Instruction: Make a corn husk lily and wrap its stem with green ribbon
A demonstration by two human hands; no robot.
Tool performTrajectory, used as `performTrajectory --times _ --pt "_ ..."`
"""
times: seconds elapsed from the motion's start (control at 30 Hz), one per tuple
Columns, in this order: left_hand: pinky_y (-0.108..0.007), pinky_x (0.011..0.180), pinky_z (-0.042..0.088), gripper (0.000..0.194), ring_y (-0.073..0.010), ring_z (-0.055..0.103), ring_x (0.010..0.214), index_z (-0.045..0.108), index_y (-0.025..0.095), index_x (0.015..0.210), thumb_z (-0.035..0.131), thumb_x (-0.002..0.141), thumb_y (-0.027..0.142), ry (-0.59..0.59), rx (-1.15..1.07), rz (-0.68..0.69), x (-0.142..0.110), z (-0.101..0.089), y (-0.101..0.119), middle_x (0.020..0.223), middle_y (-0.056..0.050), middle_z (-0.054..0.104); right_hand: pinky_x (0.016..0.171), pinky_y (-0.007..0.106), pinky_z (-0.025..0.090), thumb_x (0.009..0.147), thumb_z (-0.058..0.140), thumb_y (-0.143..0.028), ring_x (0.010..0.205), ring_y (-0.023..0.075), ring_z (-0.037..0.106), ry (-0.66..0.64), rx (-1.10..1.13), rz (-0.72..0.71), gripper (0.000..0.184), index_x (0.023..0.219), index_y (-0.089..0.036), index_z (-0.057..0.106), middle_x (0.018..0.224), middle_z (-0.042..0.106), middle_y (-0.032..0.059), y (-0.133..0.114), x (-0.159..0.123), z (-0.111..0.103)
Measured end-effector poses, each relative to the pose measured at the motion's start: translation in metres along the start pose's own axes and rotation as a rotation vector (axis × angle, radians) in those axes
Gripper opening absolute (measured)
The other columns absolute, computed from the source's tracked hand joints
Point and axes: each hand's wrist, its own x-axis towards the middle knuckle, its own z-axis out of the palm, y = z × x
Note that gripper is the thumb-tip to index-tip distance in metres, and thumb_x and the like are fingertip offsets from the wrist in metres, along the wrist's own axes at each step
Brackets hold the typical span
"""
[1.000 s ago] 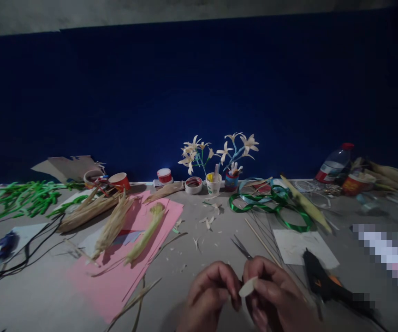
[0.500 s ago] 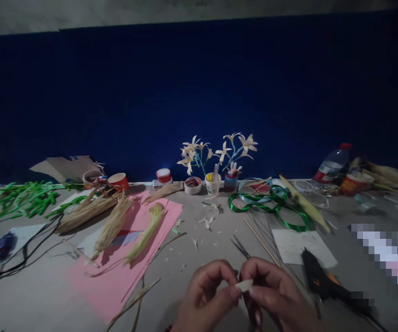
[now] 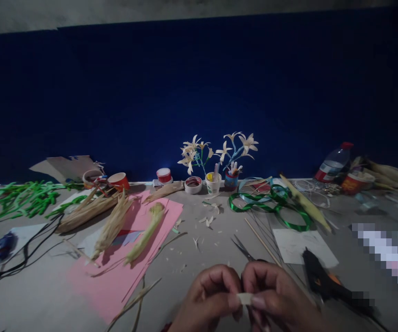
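Low in the middle of the view, my left hand point(image 3: 207, 299) and my right hand point(image 3: 276, 299) meet, fingers closed in a pinch. Between the two thumbs I hold a small pale husk strip point(image 3: 245, 298), flat and short. Just beyond my fingers a pair of scissors point(image 3: 242, 248) lies on the grey table point(image 3: 39, 295). A black glue gun point(image 3: 325, 281) rests to the right of my right hand.
A pink paper sheet point(image 3: 115, 281) carries dried corn husks point(image 3: 114, 226) at left. Green ribbon point(image 3: 271, 207), thin sticks point(image 3: 261, 240), white paper point(image 3: 297, 246), small cups and husk flowers point(image 3: 219, 150) stand behind. Cables point(image 3: 22, 258) run at far left; a bottle point(image 3: 333, 163) lies at right.
Both hands have sunk slightly and drawn closer together. The pale strip has gone from standing tilted at my right fingertips to lying flat, pinched between both thumbs.
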Motion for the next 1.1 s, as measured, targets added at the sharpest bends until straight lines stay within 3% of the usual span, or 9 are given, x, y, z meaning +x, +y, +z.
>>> performTrajectory --times 0.13,0.23,0.4,0.53,0.67,0.8,0.93,1.1 --pt "-0.027 0.059 0.037 0.022 -0.0144 0.053 0.056 0.061 0.015 0.062 0.077 0.066 0.03 0.023 -0.046 0.048 0.001 0.001 -0.006 0.057 -0.001 0.058 0.044 0.019 0.043 0.063 0.075 -0.032 0.041 0.0084 0.052 -0.022 0.132 -0.029 0.024 0.067 -0.016 0.057 0.051 0.059 -0.0017 0.004 -0.001 -0.003" --pt "-0.028 0.06 0.039 0.023 -0.0159 0.055 0.058 0.061 0.016 0.063 0.076 0.068 0.032 0.039 0.007 0.031 0.0 0.001 -0.003 0.059 -0.001 0.058 0.05 0.022 0.048 0.064 0.076 -0.032 0.049 0.0103 0.056 0.013 0.035 -0.071 0.025 0.07 -0.016 0.058 0.059 0.059 -0.0022 -0.002 -0.002 0.002" --pt "-0.028 0.058 0.039 0.02 -0.0166 0.057 0.058 0.059 0.016 0.064 0.076 0.07 0.026 0.033 0.071 -0.002 -0.001 -0.001 0.001 0.06 -0.001 0.058 0.046 0.018 0.042 0.066 0.074 -0.026 0.047 0.0091 0.056 0.063 -0.17 -0.021 0.022 0.065 -0.018 0.053 0.056 0.058 -0.0044 -0.006 0.0 0.008" --pt "-0.027 0.058 0.038 0.02 -0.0156 0.055 0.056 0.062 0.015 0.063 0.076 0.067 0.028 -0.008 -0.03 0.052 -0.001 -0.002 -0.004 0.058 -0.001 0.058 0.038 0.016 0.038 0.064 0.07 -0.028 0.035 0.0072 0.049 0.072 0.032 -0.025 0.019 0.062 -0.016 0.056 0.043 0.053 -0.0054 0.002 0.004 0.004" --pt "-0.028 0.058 0.038 0.016 -0.0163 0.055 0.056 0.064 0.015 0.063 0.075 0.066 0.026 -0.019 -0.086 0.081 0.001 -0.004 -0.008 0.058 -0.002 0.058 0.038 0.02 0.045 0.065 0.067 -0.034 0.035 0.0061 0.041 0.024 0.212 -0.063 0.021 0.06 -0.015 0.059 0.047 0.051 -0.0046 0.001 0.004 0.003" --pt "-0.028 0.059 0.039 0.016 -0.0155 0.055 0.057 0.063 0.015 0.064 0.076 0.067 0.024 -0.026 -0.037 0.025 0.002 -0.006 -0.005 0.058 -0.002 0.06 0.045 0.019 0.045 0.068 0.066 -0.03 0.047 0.0095 0.052 0.026 0.009 -0.063 0.016 0.067 -0.016 0.06 0.056 0.056 -0.0029 -0.007 0.001 0.007" --pt "-0.028 0.06 0.039 0.02 -0.0164 0.057 0.058 0.061 0.015 0.062 0.078 0.066 0.024 -0.032 0.076 0.004 0.001 -0.005 0.0 0.056 0.0 0.058 0.044 0.016 0.039 0.062 0.069 -0.021 0.044 0.0063 0.049 0.051 -0.154 -0.034 0.015 0.061 -0.017 0.055 0.055 0.054 -0.0059 -0.009 0.002 0.007" --pt "-0.027 0.059 0.04 0.02 -0.0157 0.057 0.056 0.064 0.015 0.062 0.08 0.063 0.027 -0.041 -0.01 -0.007 0.001 -0.002 -0.001 0.058 -0.002 0.06 0.039 0.017 0.04 0.063 0.069 -0.027 0.035 0.0055 0.045 0.006 0.082 0.005 0.018 0.061 -0.016 0.056 0.046 0.055 -0.0048 0.002 0.006 0.0"
